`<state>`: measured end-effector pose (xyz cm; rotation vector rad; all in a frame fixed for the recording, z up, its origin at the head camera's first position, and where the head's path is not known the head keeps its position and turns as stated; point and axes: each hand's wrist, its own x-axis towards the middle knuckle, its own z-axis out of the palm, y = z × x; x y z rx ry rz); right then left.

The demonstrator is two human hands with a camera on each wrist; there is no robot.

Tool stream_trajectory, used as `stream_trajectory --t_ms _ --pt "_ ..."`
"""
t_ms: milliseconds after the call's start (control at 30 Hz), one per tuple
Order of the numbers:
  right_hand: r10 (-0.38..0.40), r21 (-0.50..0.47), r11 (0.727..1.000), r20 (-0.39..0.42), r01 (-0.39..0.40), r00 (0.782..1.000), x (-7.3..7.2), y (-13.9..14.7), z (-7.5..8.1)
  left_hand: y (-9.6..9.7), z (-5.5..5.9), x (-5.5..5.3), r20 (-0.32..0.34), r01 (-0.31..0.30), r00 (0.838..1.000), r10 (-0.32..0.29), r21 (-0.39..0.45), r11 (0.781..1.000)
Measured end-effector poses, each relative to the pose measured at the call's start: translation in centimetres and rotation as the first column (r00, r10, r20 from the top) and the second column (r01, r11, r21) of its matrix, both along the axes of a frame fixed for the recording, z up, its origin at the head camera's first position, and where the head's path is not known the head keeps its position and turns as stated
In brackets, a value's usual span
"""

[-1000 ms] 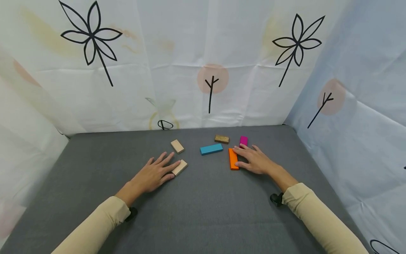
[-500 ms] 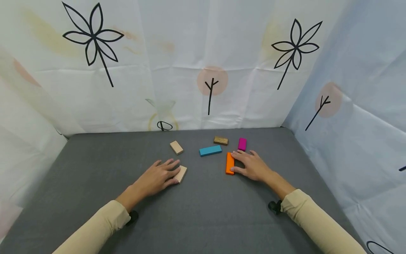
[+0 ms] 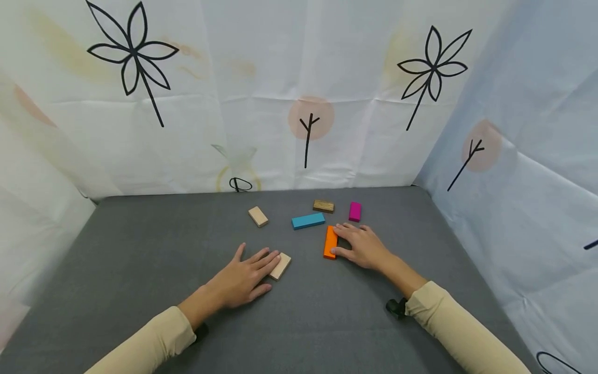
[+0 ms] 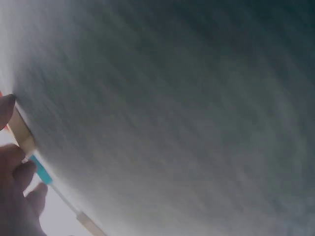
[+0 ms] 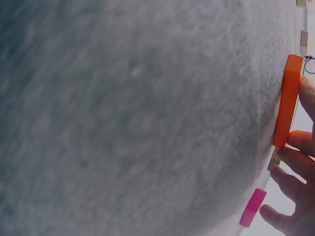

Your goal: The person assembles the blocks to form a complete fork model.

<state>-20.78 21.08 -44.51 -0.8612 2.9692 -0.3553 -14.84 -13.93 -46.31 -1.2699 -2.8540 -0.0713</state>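
A light wooden block (image 3: 281, 267) lies flat in the middle of the head view. The outstretched fingers of my left hand (image 3: 240, 282) touch its left side, while the thumb lies apart, below it. To the right, an orange block (image 3: 329, 243) lies lengthwise away from me. My right hand (image 3: 364, 247) touches its right long side with thumb and fingertips, not wrapped round it. In the right wrist view the orange block (image 5: 288, 101) stands beside the thumb and fingers. The left wrist view is blurred; fingers (image 4: 11, 156) show near a wooden block (image 4: 20, 130).
Behind the hands lie a blue block (image 3: 308, 221), a brown block (image 3: 323, 206), a magenta block (image 3: 355, 211) and a second light wooden block (image 3: 258, 216). All rest on a grey tabletop (image 3: 299, 327). White printed cloth (image 3: 271, 124) hangs behind and along the sides.
My left hand has shifted right and toward me, the light wooden block moving with it, and its fingers have spread. My right hand and the orange block have slid left.
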Motion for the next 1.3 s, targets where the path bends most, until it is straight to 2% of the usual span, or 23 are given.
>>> stream_trajectory --t_ms 200,333,467,567,667,800,967,1100,1300 --pt "-0.026 0.031 0.999 0.006 0.026 1.0 0.1 -0.7 0.1 1.6 0.0 1.2 -0.05 -0.006 0.999 0.006 -0.01 1.0" --pt "-0.046 0.041 0.998 0.011 0.045 0.999 0.3 -1.0 0.2 2.7 -0.2 2.2 -0.073 -0.042 0.997 0.039 -0.039 0.998" --pt "-0.055 0.058 0.997 0.012 0.054 0.998 0.4 -1.2 0.2 3.8 -0.2 3.0 -0.065 -0.082 0.995 0.077 -0.072 0.994" --pt "-0.056 0.072 0.996 0.005 0.056 0.998 0.4 -1.3 0.2 4.3 0.0 3.3 -0.052 -0.088 0.995 0.085 -0.078 0.993" --pt "-0.055 0.071 0.996 0.004 0.054 0.998 0.5 -1.4 0.1 4.3 0.2 3.1 -0.042 -0.071 0.997 0.068 -0.058 0.996" --pt "-0.035 0.049 0.998 0.011 0.035 0.999 0.8 -1.8 0.1 3.8 0.4 2.6 -0.018 0.0 1.0 0.0 -0.013 1.0" --pt "-0.023 0.035 0.999 0.011 0.022 1.0 1.0 -2.3 0.1 3.3 0.7 1.9 0.084 0.085 0.993 -0.084 -0.003 0.996" --pt "-0.021 0.035 0.999 0.001 0.021 1.0 1.0 -2.7 0.0 3.2 0.7 2.0 0.145 0.106 0.984 -0.105 0.0 0.994" --pt "-0.008 0.037 0.999 0.002 0.008 1.0 0.9 -3.1 -0.1 3.9 0.6 2.8 0.08 0.096 0.993 -0.093 -0.034 0.995"
